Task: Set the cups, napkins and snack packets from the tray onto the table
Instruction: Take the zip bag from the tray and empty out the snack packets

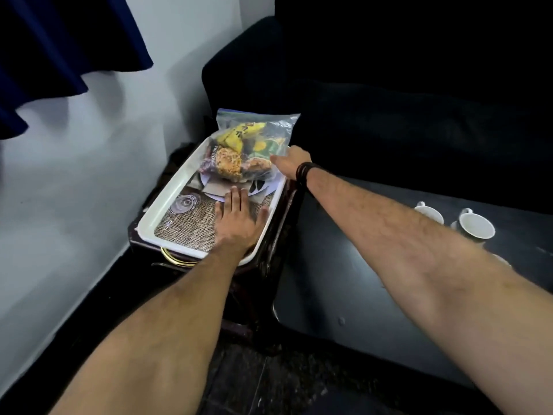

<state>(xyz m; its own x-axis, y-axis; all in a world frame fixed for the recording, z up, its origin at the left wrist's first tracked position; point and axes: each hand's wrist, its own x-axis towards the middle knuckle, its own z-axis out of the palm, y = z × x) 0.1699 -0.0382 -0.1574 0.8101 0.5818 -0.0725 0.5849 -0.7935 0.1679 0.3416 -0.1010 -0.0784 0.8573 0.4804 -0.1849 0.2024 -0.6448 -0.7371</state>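
A clear zip bag (254,145) stuffed with snack packets, one yellow, one green, one brown printed, stands at the far end of a white tray (167,202). The bag leans upright, its sealed top reaching above the tray's rim. Under it lies a flat grey napkin or card (217,188); which it is cannot be told. The tray's floor carries a printed picture of a woven mat, a plate and a glass.

The right hand (288,164) reaches to the bag's right side, touching it low down; its fingers are hidden behind the plastic, so whether the grip is closed on the bag cannot be told. A dark band sits on that wrist. The left hand (239,220) lies flat, fingers spread apart, palm down on the tray's floor, holding nothing.

The tray rests on a small dark stand (269,256) beside the wall. To the right is the dark worktop (344,280), where two white cups (475,226) stand close together near its far edge. A dark sofa (404,85) lies behind, and a blue curtain (59,49) hangs at upper left.
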